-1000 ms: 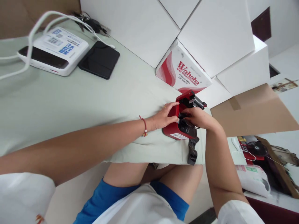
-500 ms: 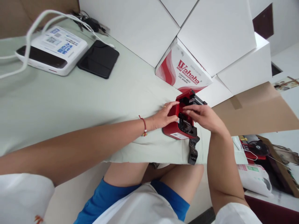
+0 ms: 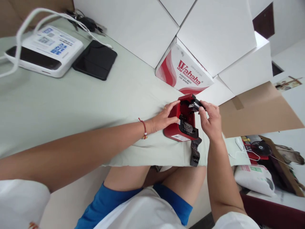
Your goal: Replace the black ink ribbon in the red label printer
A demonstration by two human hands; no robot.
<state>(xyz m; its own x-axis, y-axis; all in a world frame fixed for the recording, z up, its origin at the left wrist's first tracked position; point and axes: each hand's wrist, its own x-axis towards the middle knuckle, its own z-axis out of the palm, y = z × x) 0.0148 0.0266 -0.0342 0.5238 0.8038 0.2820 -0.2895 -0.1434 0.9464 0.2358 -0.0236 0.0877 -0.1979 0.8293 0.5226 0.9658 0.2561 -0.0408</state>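
Note:
A small red box-shaped machine (image 3: 175,131) stands open on the table, showing a black and red interior. My left hand (image 3: 164,119) grips its left side, thumb and fingers apart along the rim. At the machine's far right, my right hand (image 3: 211,119) pinches a black hinged-looking part (image 3: 195,104) with a silvery strip; whether it is attached cannot be made out. Inside the near end sits a dark translucent piece (image 3: 187,127). A curved black part (image 3: 195,154) lies on the table beside the machine, close to the front edge.
White boxes and a red-and-white Wahaha carton (image 3: 183,70) stand behind the machine. Far left lie a white power bank (image 3: 45,51) with a cable, a black phone (image 3: 95,60) and keys (image 3: 88,24). A cardboard flap (image 3: 262,109) juts out at right.
My right hand has come out of the machine's interior and moved to the black part at its far right, now pinching it. My left hand keeps its grip. The view has shifted slightly.

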